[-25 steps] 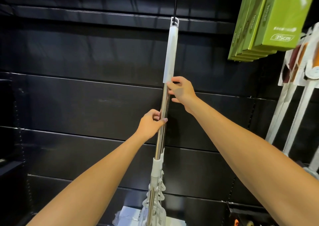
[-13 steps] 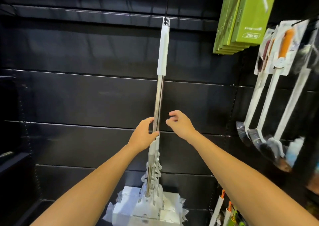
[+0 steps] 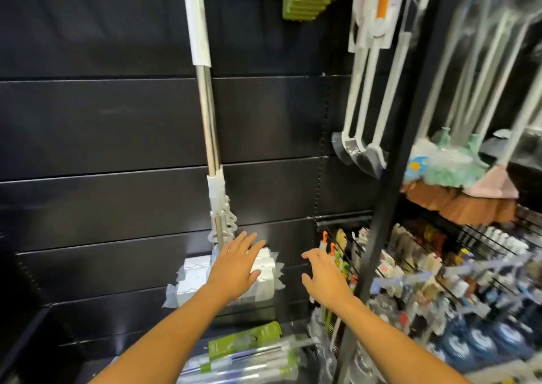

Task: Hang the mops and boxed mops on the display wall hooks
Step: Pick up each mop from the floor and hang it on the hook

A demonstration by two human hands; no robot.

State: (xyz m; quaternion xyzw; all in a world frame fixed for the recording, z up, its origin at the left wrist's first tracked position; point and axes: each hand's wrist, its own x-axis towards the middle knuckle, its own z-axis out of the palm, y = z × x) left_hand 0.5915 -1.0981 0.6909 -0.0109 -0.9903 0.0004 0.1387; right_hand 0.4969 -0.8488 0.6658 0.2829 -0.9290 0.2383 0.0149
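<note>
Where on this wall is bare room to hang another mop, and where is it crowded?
Bare wall panels lie left of the hanging mop, and a strip between it and the white brushes. Right of those, brooms and small goods crowd.

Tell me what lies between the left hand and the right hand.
In the head view, the wrapped end of the white mop head juts past the left hand; then only bare black wall panel until the right hand.

bare left grip (image 3: pixel 234 269) and right grip (image 3: pixel 325 281), bare forearms (image 3: pixel 176 325).
</note>
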